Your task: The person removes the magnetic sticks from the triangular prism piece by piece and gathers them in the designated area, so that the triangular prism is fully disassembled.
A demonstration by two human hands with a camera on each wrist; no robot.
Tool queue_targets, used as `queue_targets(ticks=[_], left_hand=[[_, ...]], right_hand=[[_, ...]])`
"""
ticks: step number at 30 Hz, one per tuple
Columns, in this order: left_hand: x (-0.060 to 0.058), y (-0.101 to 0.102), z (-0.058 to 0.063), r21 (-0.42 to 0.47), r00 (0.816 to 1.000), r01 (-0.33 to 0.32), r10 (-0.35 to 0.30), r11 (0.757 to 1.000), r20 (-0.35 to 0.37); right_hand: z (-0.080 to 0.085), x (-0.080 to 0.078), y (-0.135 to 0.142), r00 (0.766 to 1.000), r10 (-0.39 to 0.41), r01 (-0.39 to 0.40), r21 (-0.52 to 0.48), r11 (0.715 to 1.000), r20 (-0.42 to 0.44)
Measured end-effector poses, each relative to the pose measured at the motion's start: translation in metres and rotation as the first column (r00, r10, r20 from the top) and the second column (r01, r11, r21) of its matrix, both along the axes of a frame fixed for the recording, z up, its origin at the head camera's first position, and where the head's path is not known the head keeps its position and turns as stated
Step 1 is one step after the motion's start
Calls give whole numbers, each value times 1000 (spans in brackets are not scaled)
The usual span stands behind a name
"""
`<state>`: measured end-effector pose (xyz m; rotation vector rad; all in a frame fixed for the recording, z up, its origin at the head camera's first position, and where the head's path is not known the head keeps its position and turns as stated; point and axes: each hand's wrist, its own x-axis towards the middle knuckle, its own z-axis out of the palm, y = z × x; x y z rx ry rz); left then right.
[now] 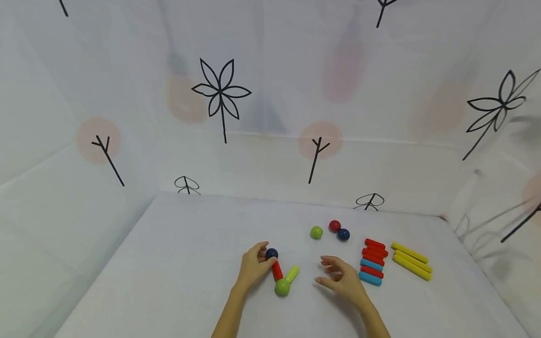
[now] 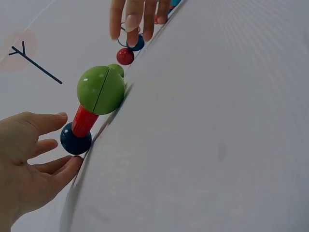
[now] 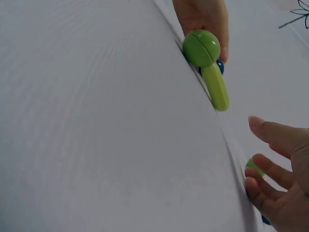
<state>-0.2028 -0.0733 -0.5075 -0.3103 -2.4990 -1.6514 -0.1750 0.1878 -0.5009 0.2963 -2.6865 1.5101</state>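
Note:
A joined toy piece lies in front of me: a dark blue ball (image 1: 272,253), a red rod (image 1: 277,271), a green ball (image 1: 282,288) and a short lime rod (image 1: 292,274) in a V shape. My left hand (image 1: 253,265) is around the blue ball, its fingers loosely bent. In the left wrist view the thumb (image 2: 52,122) stands apart from the ball, and a fingertip is close beneath it; whether they touch I cannot tell. To the right of the lime rod, my right hand (image 1: 344,283) hovers with fingers spread and holds nothing.
Behind the hands lie a loose green ball (image 1: 316,233), a red ball (image 1: 334,226) and another blue ball (image 1: 343,234). Several red and light blue rods (image 1: 371,265) form a column at right, beside three yellow rods (image 1: 411,266). Patterned white cloth (image 1: 270,164) rises behind the table.

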Motion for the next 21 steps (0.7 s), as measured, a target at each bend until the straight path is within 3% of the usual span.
queue_targets(ticks=[5,8,11,15,17,21], left_hand=[[10,-3,5,-75,1000,-9,9,997,12],[18,-5,11,-120,997,60,-54,991,52],[24,-5,18,-144,975,197,-178,970,132],[27,-4,25,-141,922,349,-312,927,229],[26,-2,26,-145,911,377,-338,915,238],[26,2,25,-158,915,379,-344,912,210]], right_hand=[[1,-5,-20,997,81,-82,44,996,10],[2,-9,-28,990,142,-143,69,987,8],[1,-11,-34,979,204,-202,79,976,-11],[-2,-11,-41,965,258,-254,89,963,-37],[-4,-11,-44,963,264,-259,98,961,-44],[-3,-8,-48,964,260,-249,143,958,-59]])
